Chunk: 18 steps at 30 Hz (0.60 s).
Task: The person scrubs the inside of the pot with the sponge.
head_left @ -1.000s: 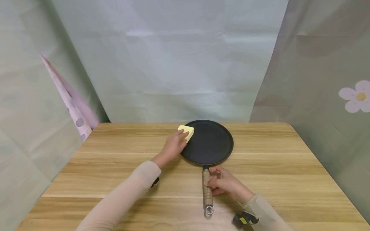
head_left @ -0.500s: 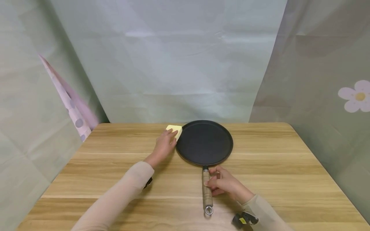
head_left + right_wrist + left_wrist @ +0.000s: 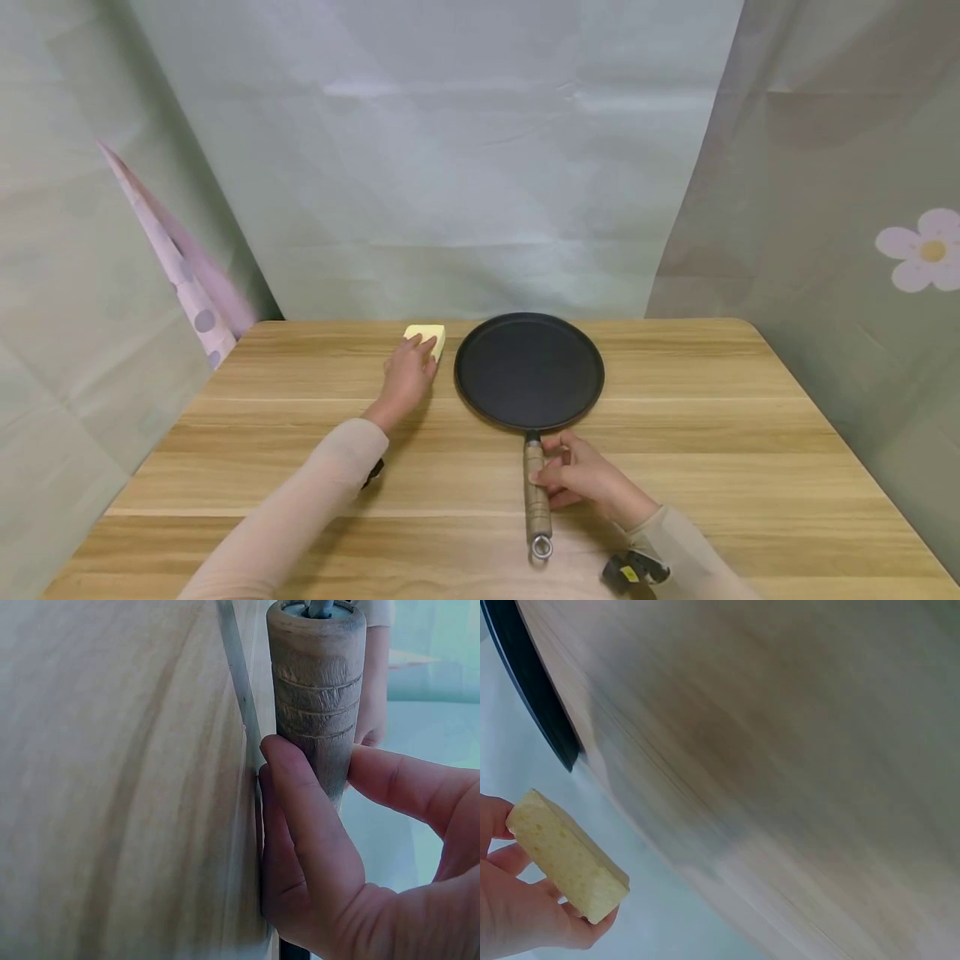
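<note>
A pale yellow sponge (image 3: 432, 334) is pinched in my left hand (image 3: 408, 371), left of a flat black frying pan (image 3: 529, 371) and apart from its rim. In the left wrist view the block-shaped sponge (image 3: 568, 856) sits between thumb and fingers, with the pan's dark edge (image 3: 536, 686) at upper left. My right hand (image 3: 588, 477) grips the ringed wooden handle (image 3: 537, 500) from its right side. Up close in the right wrist view, thumb and fingers pinch that handle (image 3: 319, 690) near the tabletop. A metal ring (image 3: 542, 547) hangs at the handle's end.
Everything rests on a wood-grain table (image 3: 712, 467). Behind its far edge hangs a pale grey-green sheet (image 3: 465, 167), and sheets enclose both sides. A dark strapped device (image 3: 633, 572) is on the right wrist.
My left hand has carried the sponge leftward, from over the pan's left rim to a spot beside it. The pan and my right hand have stayed nearly still.
</note>
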Each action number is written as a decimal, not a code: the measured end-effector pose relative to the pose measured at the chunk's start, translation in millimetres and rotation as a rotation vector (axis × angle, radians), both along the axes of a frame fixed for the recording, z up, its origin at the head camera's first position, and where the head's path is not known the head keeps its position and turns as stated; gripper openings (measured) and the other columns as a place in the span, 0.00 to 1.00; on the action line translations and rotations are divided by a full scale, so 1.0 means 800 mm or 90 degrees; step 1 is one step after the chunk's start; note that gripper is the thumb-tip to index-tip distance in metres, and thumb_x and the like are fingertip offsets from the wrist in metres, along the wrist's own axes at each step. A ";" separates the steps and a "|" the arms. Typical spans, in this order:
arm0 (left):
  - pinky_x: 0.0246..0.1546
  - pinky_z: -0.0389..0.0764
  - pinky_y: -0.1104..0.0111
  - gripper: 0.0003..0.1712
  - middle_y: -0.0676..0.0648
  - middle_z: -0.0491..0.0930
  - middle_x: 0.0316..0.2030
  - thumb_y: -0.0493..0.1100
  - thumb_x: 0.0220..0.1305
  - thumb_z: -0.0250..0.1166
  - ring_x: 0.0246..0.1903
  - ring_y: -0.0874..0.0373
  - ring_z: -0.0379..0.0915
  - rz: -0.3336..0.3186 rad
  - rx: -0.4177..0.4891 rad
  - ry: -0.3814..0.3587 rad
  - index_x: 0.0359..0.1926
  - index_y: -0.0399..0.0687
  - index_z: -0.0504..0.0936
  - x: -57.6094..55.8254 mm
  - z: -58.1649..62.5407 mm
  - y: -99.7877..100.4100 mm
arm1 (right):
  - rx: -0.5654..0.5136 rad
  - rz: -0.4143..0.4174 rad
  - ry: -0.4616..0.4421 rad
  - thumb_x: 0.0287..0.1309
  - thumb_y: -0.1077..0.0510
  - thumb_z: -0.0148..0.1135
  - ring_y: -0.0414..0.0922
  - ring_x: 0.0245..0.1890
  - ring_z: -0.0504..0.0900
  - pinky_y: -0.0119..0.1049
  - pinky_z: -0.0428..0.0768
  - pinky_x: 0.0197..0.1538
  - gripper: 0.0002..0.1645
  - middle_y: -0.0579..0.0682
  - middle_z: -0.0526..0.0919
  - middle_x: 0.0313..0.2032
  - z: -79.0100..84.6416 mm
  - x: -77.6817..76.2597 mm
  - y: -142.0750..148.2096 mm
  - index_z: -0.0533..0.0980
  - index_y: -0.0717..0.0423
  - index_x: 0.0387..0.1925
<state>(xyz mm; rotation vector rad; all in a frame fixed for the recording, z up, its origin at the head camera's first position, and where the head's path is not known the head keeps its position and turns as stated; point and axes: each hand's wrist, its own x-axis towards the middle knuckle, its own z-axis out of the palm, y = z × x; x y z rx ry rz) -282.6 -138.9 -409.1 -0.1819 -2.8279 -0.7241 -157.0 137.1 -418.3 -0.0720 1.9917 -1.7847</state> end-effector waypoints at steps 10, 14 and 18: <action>0.56 0.62 0.34 0.25 0.30 0.62 0.66 0.37 0.69 0.54 0.66 0.29 0.52 0.022 -0.014 -0.011 0.65 0.36 0.69 0.001 0.000 -0.019 | -0.001 0.002 0.000 0.49 0.68 0.64 0.45 0.27 0.78 0.42 0.84 0.32 0.32 0.57 0.75 0.34 -0.002 -0.001 0.001 0.60 0.70 0.54; 0.55 0.63 0.35 0.25 0.30 0.61 0.66 0.37 0.69 0.53 0.66 0.29 0.52 0.032 -0.025 -0.019 0.65 0.35 0.69 -0.001 -0.001 -0.025 | -0.003 0.001 -0.001 0.49 0.67 0.64 0.45 0.27 0.78 0.42 0.84 0.32 0.32 0.57 0.75 0.34 -0.003 -0.002 0.000 0.60 0.70 0.54; 0.56 0.62 0.35 0.25 0.29 0.60 0.66 0.37 0.69 0.52 0.67 0.29 0.50 0.043 -0.033 -0.031 0.65 0.34 0.68 -0.001 0.001 -0.029 | -0.004 0.002 -0.001 0.49 0.67 0.64 0.45 0.27 0.78 0.42 0.84 0.32 0.32 0.58 0.75 0.34 -0.003 -0.002 0.000 0.60 0.70 0.54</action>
